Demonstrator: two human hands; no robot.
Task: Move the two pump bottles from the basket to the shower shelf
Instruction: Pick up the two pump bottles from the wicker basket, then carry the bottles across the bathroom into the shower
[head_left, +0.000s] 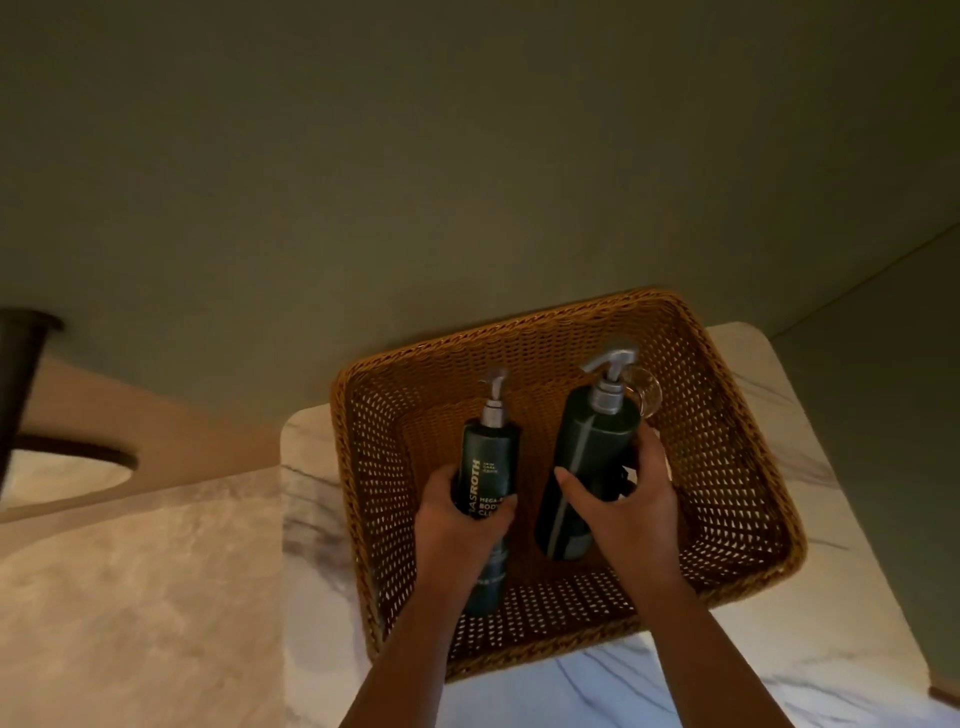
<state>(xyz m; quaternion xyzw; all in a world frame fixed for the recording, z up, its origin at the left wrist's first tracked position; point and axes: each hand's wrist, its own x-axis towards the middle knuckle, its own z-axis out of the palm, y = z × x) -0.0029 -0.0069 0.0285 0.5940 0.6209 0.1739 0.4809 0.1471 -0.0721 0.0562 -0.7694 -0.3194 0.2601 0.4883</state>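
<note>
Bottles both in hand, inside the basket (727, 467) on the marble counter (311, 519). Left grip (460, 519) wraps closed round the slim bottle (491, 467) at its middle, label showing above the fingers. Right grip (631, 499) clamps the fat bottle (587, 467) mid-body, thumb across the front. Pumps point toward the far wall of the basket.

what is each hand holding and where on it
Left hand grips the slimmer pump bottle around its mid-body; right hand grips the larger pump bottle around its mid-body.
</note>
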